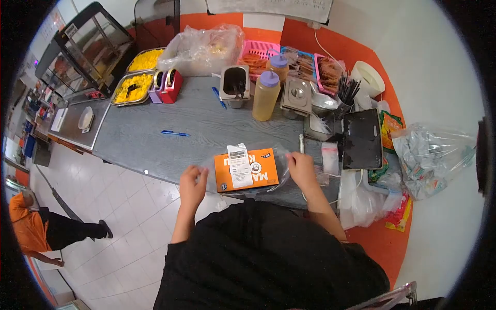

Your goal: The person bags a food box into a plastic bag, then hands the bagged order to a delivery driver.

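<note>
- Handling a clear bag (282, 171) at the orange box (261, 178), to judge by the see-through film past its left, right and far edges; likely at the stage of spreading or straightening the bag.
- Probably calling next for a sure hold on both sides of the bag, then an even pull, without creasing the paper slip (238, 165) laid across the box top.
- Lying flat on the bench (144, 116), close to the near edge, between the left hand (193, 181) and the right hand (302, 169), seemingly apart from the fingers of both.
- Left grip: curled beside the bag's left side; too small in view to say whether pinching the film or only touching.
- Right grip: bent, fingertips at the bag's right side; likewise impossible to say whether pressed together on the film.
- Hard to judge whether to call the box inside the bag or merely on top.
- Farther left, well apart from both hands: a blue pen (175, 134).
- On the far side, upright: a squeeze bottle (265, 99).
</note>
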Demonstrator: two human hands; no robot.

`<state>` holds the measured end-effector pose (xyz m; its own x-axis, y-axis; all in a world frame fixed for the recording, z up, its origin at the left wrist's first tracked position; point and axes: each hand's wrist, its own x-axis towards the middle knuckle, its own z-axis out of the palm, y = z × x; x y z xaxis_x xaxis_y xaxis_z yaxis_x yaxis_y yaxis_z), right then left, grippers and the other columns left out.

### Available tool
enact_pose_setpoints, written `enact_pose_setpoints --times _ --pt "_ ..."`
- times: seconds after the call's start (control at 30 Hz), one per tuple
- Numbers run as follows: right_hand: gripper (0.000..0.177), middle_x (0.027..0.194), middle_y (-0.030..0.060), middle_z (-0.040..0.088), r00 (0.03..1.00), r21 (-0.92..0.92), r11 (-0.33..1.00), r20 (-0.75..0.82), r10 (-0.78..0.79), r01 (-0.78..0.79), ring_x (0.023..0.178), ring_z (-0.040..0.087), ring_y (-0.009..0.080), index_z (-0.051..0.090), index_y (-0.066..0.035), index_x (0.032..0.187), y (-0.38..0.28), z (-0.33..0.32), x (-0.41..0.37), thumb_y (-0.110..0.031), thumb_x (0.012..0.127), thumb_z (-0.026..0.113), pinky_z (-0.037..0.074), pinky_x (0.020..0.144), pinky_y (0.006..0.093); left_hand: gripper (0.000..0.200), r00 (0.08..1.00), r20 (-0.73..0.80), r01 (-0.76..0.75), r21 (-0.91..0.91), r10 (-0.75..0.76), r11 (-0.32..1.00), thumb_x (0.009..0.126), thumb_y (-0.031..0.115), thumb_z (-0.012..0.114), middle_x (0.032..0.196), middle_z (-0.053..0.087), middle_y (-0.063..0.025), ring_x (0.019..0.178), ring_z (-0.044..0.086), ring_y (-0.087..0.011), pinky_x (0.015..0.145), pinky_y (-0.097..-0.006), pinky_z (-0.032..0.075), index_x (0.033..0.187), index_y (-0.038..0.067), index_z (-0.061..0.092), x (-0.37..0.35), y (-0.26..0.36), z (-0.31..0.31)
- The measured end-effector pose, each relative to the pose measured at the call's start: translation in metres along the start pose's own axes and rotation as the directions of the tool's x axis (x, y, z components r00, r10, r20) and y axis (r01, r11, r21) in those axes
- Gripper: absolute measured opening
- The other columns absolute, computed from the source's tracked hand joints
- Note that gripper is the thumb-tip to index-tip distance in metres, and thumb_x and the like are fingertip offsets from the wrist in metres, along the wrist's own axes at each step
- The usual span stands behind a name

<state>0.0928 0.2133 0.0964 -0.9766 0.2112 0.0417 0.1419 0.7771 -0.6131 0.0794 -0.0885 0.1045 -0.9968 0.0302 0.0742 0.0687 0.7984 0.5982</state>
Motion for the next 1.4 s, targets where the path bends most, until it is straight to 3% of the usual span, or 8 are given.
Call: enact_pose_setpoints --times 0.1,0.17,0.3,0.37,0.47,1.0,1.07,1.4 --pt "0.025 0.067 0.0196 0.054 0.949 0.032 0.976 -0.244 -0.202 0.216 0.067 0.053 0.0379 0.058 0.003 0.071 -0.002 0.013 0.011 -0.018 0.081 0.052 0.041 0.061 0.0427 0.021 0.998 0.031 0.067 -0.646 -0.062 0.760 0.081 0.017 0.052 0.075 0.060 -0.0066 0.060 0.051 -0.0147 0.056 -0.0271 0.040 0.079 -0.002 0.059 0.017 -0.010 0.019" --pt "0.025 0.069 0.0183 0.053 0.913 0.094 0.954 -0.328 -0.241 0.285 0.067 0.052 0.0362 0.057 0.003 0.071 -0.015 0.004 0.016 -0.018 0.082 0.051 0.041 0.060 0.0401 0.015 0.943 0.314 0.318 -0.948 -0.111 0.027 0.081 0.014 0.050 0.082 0.061 -0.0095 0.061 0.050 -0.0135 0.059 -0.0262 0.042 0.080 0.000 0.055 0.024 -0.001 0.013" --pt "0.023 0.068 0.0142 0.055 0.903 0.116 0.949 -0.360 -0.234 0.293 0.065 0.054 0.0290 0.058 0.002 0.074 -0.036 -0.035 0.000 -0.018 0.083 0.051 0.042 0.058 0.0372 0.011 0.950 0.313 0.303 -0.900 -0.020 0.312 0.081 0.011 0.048 0.094 0.060 -0.0171 0.067 0.052 -0.0131 0.067 -0.0279 0.045 0.082 0.001 0.052 -0.003 0.027 -0.023" --pt "0.020 0.066 0.0067 0.054 0.954 0.925 0.242 0.298 0.015 -0.293 0.060 0.052 0.0166 0.056 0.000 0.079 -0.034 -0.040 -0.001 -0.018 0.085 0.049 0.041 0.059 0.0299 0.012 0.969 0.247 0.234 -0.912 -0.004 0.338 0.081 0.011 0.048 0.095 0.060 -0.0173 0.068 0.053 -0.0138 0.067 -0.0284 0.046 0.083 0.000 0.052 0.006 0.031 -0.032" --pt "0.018 0.067 0.0042 0.054 0.959 0.973 -0.046 0.216 -0.182 -0.228 0.060 0.050 0.0150 0.052 -0.004 0.081 -0.034 -0.066 0.034 -0.020 0.087 0.046 0.041 0.060 0.0284 0.017 0.993 0.076 0.049 -0.958 0.086 0.282 0.080 0.009 0.046 0.099 0.058 -0.0188 0.078 0.057 -0.0186 0.073 -0.0309 0.046 0.090 -0.002 0.053 0.027 0.052 -0.071" --pt "0.036 0.091 0.0175 0.060 0.731 0.883 0.466 0.350 -0.586 -0.049 0.074 0.061 0.0209 0.030 -0.009 0.114 -0.098 -0.025 0.024 -0.009 0.084 0.050 0.047 0.061 0.0319 0.039 0.960 0.082 0.002 -0.958 0.267 0.286 0.077 0.010 0.054 0.128 0.035 -0.0222 0.082 0.060 -0.0228 0.065 -0.0305 0.053 0.112 0.005 0.040 -0.005 0.076 -0.058" --pt "0.036 0.095 0.0198 0.058 0.768 0.357 0.863 0.413 -0.490 0.358 0.083 0.059 0.0287 0.031 -0.008 0.116 -0.098 0.017 0.035 -0.011 0.084 0.048 0.046 0.069 0.0359 0.037 0.914 0.168 0.086 -0.969 0.368 0.230 0.076 -0.002 0.050 0.132 0.030 -0.0216 0.082 0.059 -0.0233 0.068 -0.0314 0.052 0.111 0.001 0.037 -0.002 0.069 -0.055" --pt "0.023 0.092 0.0192 0.059 0.881 0.312 0.871 0.168 -0.443 0.378 0.081 0.058 0.0299 0.050 -0.003 0.105 -0.077 0.022 0.047 -0.014 0.085 0.045 0.045 0.070 0.0355 0.042 0.936 0.076 -0.003 -0.974 0.345 0.225 0.074 0.007 0.056 0.128 0.033 -0.0260 0.078 0.060 -0.0217 0.068 -0.0327 0.051 0.114 0.006 0.041 -0.017 0.067 -0.053"
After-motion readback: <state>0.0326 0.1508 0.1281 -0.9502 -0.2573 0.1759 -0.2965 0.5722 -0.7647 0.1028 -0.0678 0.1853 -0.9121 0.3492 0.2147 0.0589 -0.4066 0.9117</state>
